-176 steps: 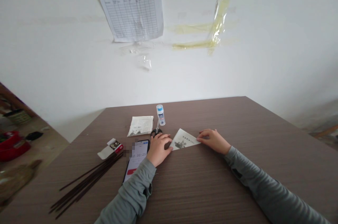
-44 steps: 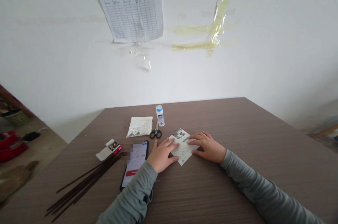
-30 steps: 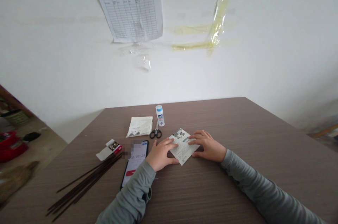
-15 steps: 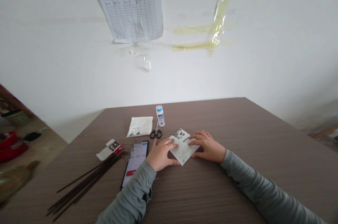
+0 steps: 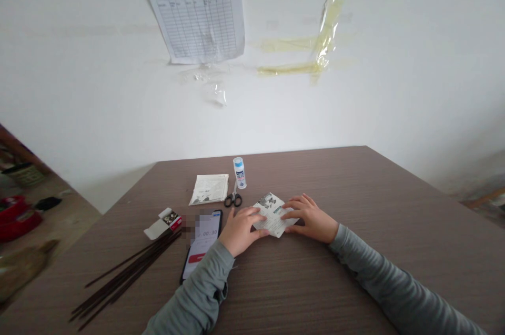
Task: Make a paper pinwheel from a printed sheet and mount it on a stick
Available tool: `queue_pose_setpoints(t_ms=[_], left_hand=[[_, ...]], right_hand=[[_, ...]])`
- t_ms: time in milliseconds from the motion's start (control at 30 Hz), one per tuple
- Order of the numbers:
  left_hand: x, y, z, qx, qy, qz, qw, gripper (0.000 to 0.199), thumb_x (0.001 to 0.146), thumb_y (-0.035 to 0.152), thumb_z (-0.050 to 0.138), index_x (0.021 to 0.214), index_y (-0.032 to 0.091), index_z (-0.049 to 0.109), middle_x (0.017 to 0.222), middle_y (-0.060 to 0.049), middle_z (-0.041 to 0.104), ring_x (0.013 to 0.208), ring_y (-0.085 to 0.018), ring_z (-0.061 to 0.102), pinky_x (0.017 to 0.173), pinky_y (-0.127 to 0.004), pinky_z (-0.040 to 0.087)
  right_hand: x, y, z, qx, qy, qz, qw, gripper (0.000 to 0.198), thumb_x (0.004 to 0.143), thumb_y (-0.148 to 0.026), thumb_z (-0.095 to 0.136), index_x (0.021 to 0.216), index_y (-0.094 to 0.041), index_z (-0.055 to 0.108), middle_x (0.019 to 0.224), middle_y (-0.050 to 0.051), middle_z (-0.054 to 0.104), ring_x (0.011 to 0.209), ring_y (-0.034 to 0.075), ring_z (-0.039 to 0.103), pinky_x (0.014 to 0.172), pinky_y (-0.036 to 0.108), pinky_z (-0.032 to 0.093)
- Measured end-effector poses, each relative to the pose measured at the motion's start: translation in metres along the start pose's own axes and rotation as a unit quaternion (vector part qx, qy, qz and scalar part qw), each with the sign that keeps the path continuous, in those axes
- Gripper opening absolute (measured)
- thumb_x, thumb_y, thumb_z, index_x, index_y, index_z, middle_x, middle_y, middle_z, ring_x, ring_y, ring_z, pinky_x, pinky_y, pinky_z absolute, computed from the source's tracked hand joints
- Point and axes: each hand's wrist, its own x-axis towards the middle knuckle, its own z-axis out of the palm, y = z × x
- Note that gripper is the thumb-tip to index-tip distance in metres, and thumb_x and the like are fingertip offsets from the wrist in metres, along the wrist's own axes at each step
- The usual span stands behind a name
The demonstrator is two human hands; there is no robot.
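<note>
A small square of printed paper point(image 5: 273, 217) lies cornerwise on the table, its near corner bent upward. My left hand point(image 5: 241, 229) is at its left side, fingertips resting on top and thumb at the near left edge. At the opposite side, my right hand point(image 5: 312, 219) presses its fingers on the sheet, with the thumb by the near right edge. Both hands have the paper between fingers and thumb. Beyond my left hand lie scissors point(image 5: 233, 200) with black handles. A white glue bottle point(image 5: 239, 173) with a blue cap stands just behind them.
Folded printed paper point(image 5: 209, 189) sits left of the scissors. A phone point(image 5: 202, 244) showing a timer lies by my left forearm. Farther left are an opened small box point(image 5: 162, 224) and several thin dark sticks point(image 5: 126, 277). The table point(image 5: 355, 293) meets a white wall.
The paper's near corner has come up from the table and bent away from me, so the sheet looks shorter. My left thumb has shifted slightly up with it.
</note>
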Motion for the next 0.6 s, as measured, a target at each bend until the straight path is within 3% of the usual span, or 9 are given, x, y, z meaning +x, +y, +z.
queue_pose_setpoints(t_ms=[267,433,600], left_hand=[[0.002,-0.006,0.005,-0.005,0.040,0.014,0.999,0.034,0.128,0.052,0.078,0.148,0.037,0.100,0.177,-0.011,0.088,0.173,-0.043,0.076,0.157,-0.081,0.043],[0.002,0.001,-0.004,0.013,0.040,0.004,0.999,0.030,0.118,0.053,0.094,0.140,0.033,0.103,0.169,-0.012,0.092,0.166,-0.044,0.080,0.150,-0.070,0.054],[0.000,0.010,-0.011,0.018,0.056,-0.005,0.998,0.021,0.116,0.033,0.095,0.135,0.030,0.103,0.157,-0.010,0.097,0.153,-0.040,0.089,0.142,-0.059,0.062]], right_hand=[[0.000,0.005,0.006,-0.024,0.035,-0.017,0.999,0.019,0.122,-0.040,0.090,0.135,-0.046,0.103,0.158,0.007,0.096,0.159,0.040,0.082,0.150,0.073,0.055],[0.002,0.003,0.008,-0.039,0.074,-0.048,0.995,0.020,0.122,-0.030,0.087,0.123,-0.041,0.104,0.147,0.006,0.098,0.147,0.036,0.089,0.137,0.057,0.068],[0.003,0.003,0.009,-0.026,0.102,-0.060,0.993,0.024,0.124,-0.026,0.079,0.115,-0.034,0.099,0.131,0.007,0.101,0.133,0.033,0.093,0.134,0.055,0.069]])
